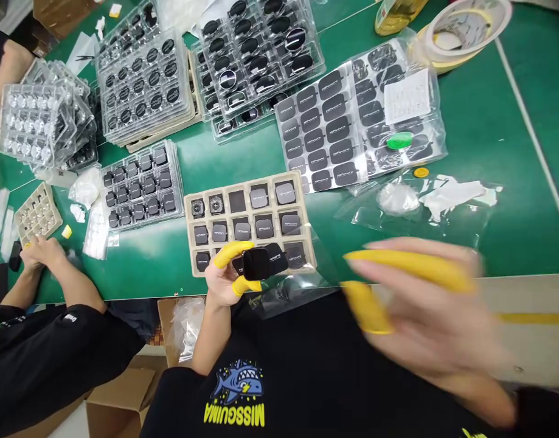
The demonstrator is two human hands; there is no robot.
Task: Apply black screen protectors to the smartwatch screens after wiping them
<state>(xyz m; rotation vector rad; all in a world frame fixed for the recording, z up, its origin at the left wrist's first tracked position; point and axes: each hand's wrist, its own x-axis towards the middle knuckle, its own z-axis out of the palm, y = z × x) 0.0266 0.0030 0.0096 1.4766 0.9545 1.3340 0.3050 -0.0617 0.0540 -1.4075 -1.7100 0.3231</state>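
Observation:
My left hand (222, 277), in yellow finger cots, pinches a smartwatch body (256, 264) by its edges over the front of a beige tray (190, 234). The watch's glossy black face is turned up. A dark lettered sticker (278, 257) shows just right of it; whether it is attached I cannot tell. Clear film (288, 292) lies below and to the right of the watch. My right hand (411, 292), also in yellow cots, is blurred at the right, with thumb and index tips apart and nothing visible between them. Watch bodies, several with lettered dark covers, sit in the tray's pockets.
Sheets of dark stickers (315, 131) lie behind the tray, beside tape rolls (466, 30) and a plastic bag (425, 207). Clear trays of parts (142, 85) are stacked at the back left. A co-worker's hands (46, 252) work at a small tray (37, 213) on the left.

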